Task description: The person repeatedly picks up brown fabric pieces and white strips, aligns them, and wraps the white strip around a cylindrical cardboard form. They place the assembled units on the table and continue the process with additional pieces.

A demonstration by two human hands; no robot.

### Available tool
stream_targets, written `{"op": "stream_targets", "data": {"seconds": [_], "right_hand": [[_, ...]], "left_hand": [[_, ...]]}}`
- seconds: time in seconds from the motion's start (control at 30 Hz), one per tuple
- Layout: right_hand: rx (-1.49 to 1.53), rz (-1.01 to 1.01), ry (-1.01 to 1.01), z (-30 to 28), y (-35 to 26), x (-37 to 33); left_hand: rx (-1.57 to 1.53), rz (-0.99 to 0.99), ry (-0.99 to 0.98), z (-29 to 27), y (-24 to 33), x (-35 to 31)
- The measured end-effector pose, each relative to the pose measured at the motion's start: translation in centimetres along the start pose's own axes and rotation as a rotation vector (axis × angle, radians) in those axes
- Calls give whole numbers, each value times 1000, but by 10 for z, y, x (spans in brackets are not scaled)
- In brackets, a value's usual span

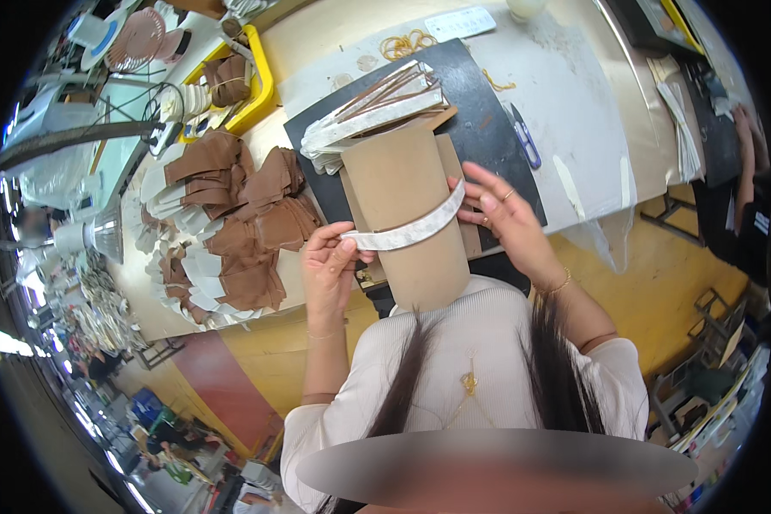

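Note:
A pale strip [411, 234] with a white, mottled face and a thin brown edge curves across a tan, rounded form [407, 171] in front of my chest. My left hand [328, 261] pinches the strip's left end between thumb and fingers. At its right end, my right hand [514, 227] has fingertips on the strip, while some of its other fingers stretch away. Beyond the form, a pile of similar white strips with brown edges [373, 111] lies on a dark mat [480, 94].
Stacks of brown and white pieces [231, 231] cover the table to the left. A yellow bin [265, 73] stands behind them. Purple-handled snips [527, 141] lie at the mat's right edge; yellow cord [407, 43] lies farther back. Another person's arm [745, 158] shows at far right.

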State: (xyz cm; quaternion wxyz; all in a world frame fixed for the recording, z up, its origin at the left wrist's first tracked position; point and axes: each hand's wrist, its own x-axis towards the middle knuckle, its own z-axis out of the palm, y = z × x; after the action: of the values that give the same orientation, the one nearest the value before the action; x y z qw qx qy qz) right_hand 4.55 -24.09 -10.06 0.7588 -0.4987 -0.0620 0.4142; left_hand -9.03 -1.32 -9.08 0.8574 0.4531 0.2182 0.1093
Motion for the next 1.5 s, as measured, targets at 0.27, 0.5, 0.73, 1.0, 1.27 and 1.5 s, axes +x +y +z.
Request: {"op": "stream_targets", "data": {"seconds": [0.27, 0.5, 0.73, 1.0, 1.27, 1.5], "right_hand": [[-117, -248, 36, -4, -66, 83], [-805, -397, 201, -13, -52, 144], [-1314, -559, -63, -29, -58, 116], [-1453, -568, -81, -28, -53, 116], [-1085, -408, -61, -30, -61, 136], [-1019, -263, -88, -25, -66, 155]], "left_hand": [[360, 282, 140, 16, 64, 63], [728, 192, 170, 7, 61, 119], [1249, 389, 146, 7, 63, 102], [1510, 481, -19, 12, 62, 87], [1126, 196, 90, -4, 67, 110], [1396, 114, -73, -10, 99, 128]]}}
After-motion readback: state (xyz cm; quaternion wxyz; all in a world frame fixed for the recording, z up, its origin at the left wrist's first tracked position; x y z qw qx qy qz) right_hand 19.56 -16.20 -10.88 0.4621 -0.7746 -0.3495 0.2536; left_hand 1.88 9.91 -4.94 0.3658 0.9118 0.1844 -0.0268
